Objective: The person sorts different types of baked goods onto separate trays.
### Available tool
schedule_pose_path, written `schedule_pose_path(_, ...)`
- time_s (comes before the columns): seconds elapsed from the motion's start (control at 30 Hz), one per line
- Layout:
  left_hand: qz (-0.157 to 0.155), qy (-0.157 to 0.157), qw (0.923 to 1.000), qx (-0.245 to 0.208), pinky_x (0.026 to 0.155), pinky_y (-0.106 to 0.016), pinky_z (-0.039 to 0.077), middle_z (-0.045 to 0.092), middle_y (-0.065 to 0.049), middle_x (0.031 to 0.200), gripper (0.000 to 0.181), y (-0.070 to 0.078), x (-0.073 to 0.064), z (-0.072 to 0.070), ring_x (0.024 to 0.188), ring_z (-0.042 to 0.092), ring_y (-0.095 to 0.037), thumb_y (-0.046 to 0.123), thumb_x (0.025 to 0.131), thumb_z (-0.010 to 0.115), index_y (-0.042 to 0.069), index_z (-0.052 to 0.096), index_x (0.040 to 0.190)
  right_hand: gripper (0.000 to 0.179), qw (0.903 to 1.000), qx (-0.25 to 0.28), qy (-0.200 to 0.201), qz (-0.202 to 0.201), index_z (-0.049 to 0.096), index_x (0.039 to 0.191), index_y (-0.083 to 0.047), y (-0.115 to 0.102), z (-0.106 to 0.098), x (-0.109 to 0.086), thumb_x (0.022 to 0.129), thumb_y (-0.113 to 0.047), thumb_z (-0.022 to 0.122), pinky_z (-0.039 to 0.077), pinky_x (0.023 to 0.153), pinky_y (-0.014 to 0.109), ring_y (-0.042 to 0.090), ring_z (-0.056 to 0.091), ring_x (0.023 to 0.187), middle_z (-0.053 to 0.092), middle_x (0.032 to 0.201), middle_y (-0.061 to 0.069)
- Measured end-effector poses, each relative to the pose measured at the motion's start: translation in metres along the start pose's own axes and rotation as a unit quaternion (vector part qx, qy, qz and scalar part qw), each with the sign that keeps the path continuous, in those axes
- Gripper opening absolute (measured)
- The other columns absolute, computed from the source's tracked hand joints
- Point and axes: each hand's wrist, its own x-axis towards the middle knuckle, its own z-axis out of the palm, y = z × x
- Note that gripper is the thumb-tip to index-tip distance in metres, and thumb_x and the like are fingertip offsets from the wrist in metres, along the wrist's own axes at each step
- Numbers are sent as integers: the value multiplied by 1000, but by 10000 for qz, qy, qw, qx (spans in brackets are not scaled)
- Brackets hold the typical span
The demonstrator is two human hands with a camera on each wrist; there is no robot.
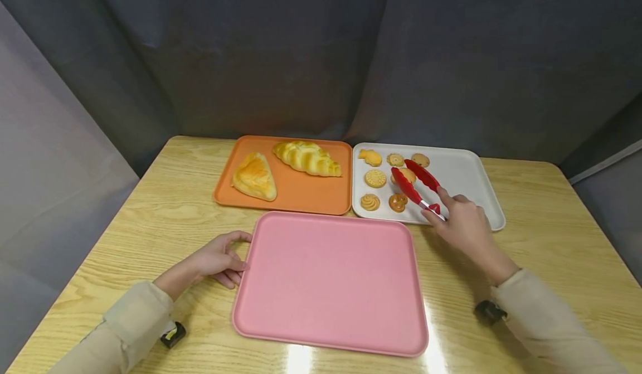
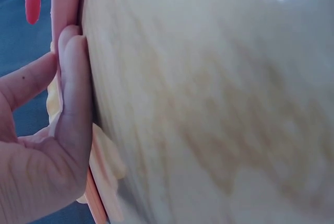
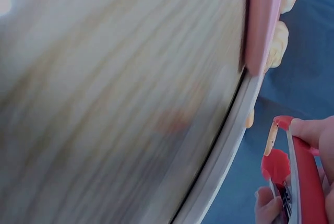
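Note:
My right hand (image 1: 463, 223) grips red-tipped tongs (image 1: 409, 187) over the white tray (image 1: 461, 184). A round cookie (image 3: 271, 139) shows between the tong heads in the right wrist view, lifted above the tray's rim. Around the tongs lie several cookies, among them a fish-shaped one (image 1: 371, 157), a round patterned one (image 1: 375, 178), a swirl (image 1: 370, 202) and a pretzel (image 1: 398, 202). With thumb above and fingers along the side and underside, my left hand (image 1: 218, 258) pinches the left rim of a pink tray (image 1: 331, 285) that holds nothing.
An orange tray (image 1: 291, 193) stands behind the pink one, left of the white tray. On it are a triangular bread (image 1: 254, 177) and a braided bread (image 1: 307, 158). A dark curtain (image 1: 281, 56) hangs behind the wooden table (image 1: 145, 229).

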Motion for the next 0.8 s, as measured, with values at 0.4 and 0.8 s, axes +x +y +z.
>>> schedule_pose_path(0.4, 17, -18, 10000, 5, 48, -36, 55, 65, -17, 67, 58, 0, 0, 0, 51, 63, -20, -2, 84, 57, 0, 30, 135, 71, 9975, -116, -384, 574, 44, 126, 13, 18, 3, 7, 76, -29, 71, 44, 46, 36, 32, 49, 62, 56, 89, 34)
schedule_pose_path(0.8, -12, 46, 10000, 8, 47, -35, 55, 64, -15, 65, 57, -1, 1, 0, 50, 62, -19, -3, 83, 57, 0, 31, 134, 72, 9915, 124, -761, 1046, 40, 127, 16, 25, 8, 17, 79, -30, 68, 35, 39, 25, 32, 50, 67, 55, 102, 37)
